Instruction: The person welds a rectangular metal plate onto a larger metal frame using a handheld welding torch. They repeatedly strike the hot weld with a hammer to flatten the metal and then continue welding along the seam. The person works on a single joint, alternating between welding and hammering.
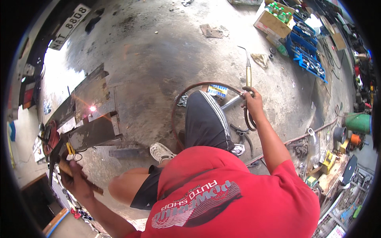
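My right hand [254,104] is closed around the rear end of a brass gas torch [249,75]. Its thin bent tip points away from me, and I make out no flame there. A reddish hose [185,92] loops from the torch toward my knee. At the lower left, my left hand [77,180] is wrapped around a brown wooden handle [95,188]; what is at its far end I cannot make out. Just beyond that hand are a yellow-handled tool [70,148] and a rusty steel beam [93,131]. A small spot on the steel glows bright [93,108].
A cardboard box of green bottles [274,23] and a blue toolbox [305,51] stand at the far right. A flat metal plate [211,31] lies on the concrete floor [158,59]. A green cylinder [358,123] is at the right edge, above a cluttered bench [333,174].
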